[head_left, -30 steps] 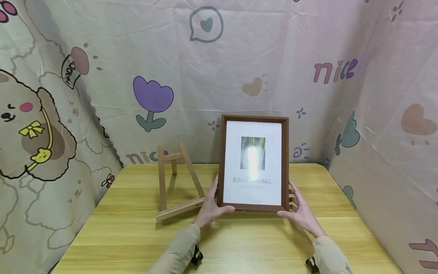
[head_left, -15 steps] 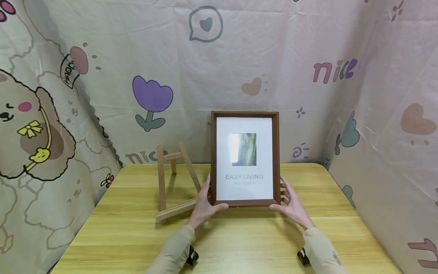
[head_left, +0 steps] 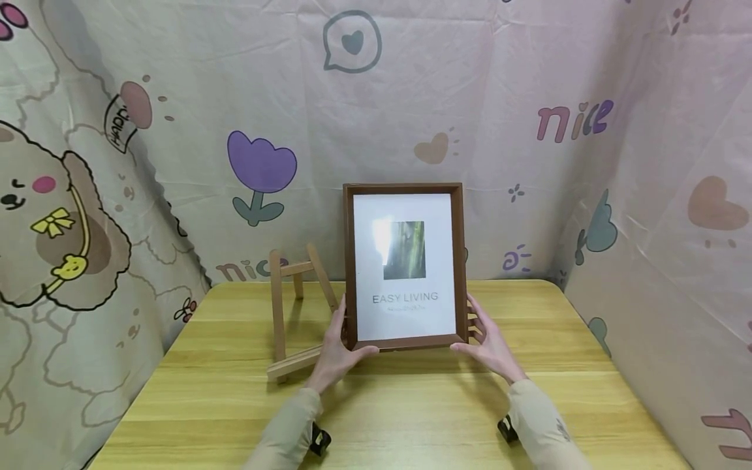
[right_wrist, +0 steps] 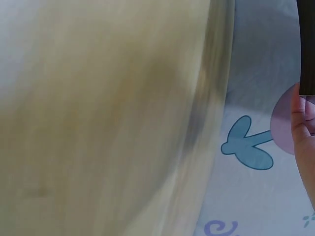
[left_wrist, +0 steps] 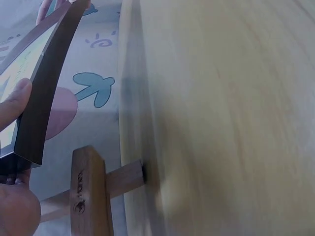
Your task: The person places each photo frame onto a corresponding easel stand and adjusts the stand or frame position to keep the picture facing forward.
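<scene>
A brown picture frame (head_left: 405, 341) with a white mat, a small dark picture and the words "EASY LIVING" is held up near the middle of the table, facing me. My left hand (head_left: 336, 356) grips its lower left corner, thumb on the front. At the lower right corner my right hand (head_left: 492, 347) holds it the same way, fingers behind the side. Just left of the frame a small wooden easel (head_left: 277, 307) stands on the table, its right part hidden by the frame and left hand. In the left wrist view the easel's ledge (left_wrist: 87, 191) lies right beside that hand.
The light wood table (head_left: 411, 411) ends at a back edge against a patterned cloth (head_left: 376, 117). More cloth hangs along both sides. Dark wrist cameras (head_left: 320, 438) sit at both sleeves.
Both hands have carried the picture frame leftward and slightly up, toward the easel, and it now overlaps the easel's right side. The easel has stayed in place.
</scene>
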Demonstrator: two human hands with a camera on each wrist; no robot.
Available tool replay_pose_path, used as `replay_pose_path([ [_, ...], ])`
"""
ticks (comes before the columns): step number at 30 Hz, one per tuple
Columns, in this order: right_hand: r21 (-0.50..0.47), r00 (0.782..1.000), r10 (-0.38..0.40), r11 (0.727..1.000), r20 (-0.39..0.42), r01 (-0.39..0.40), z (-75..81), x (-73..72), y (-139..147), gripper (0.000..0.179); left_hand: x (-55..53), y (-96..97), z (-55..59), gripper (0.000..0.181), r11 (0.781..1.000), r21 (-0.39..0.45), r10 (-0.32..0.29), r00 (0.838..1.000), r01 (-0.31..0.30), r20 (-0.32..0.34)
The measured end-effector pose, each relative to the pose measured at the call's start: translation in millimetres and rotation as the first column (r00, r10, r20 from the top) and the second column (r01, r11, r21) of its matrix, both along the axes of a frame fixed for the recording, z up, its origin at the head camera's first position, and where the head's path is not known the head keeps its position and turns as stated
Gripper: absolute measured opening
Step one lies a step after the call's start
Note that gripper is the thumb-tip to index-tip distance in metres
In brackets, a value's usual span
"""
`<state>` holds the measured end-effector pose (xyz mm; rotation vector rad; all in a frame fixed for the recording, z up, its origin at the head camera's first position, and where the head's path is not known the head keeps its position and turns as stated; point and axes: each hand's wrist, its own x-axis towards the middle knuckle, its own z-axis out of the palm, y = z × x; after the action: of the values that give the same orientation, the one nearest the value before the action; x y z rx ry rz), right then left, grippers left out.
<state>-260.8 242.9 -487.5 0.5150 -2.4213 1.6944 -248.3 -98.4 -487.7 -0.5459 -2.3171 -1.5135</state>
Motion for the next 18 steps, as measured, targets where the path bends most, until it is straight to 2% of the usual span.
replay_pose_path([
  [9,-0.010,0.999,0.041,0.999,-0.001,-0.041,8.2,-2.0,-11.9,0.113,3.0,-12.4,5.6,0.125,1.000,-0.006,0.014,1.000,-0.014,-0.019],
  [18,-0.008,0.997,0.083,0.997,-0.001,-0.083,13.3,-8.6,-27.0,0.115,9.2,-27.0,8.9,0.126,0.998,-0.019,0.062,0.998,-0.062,-0.015],
])
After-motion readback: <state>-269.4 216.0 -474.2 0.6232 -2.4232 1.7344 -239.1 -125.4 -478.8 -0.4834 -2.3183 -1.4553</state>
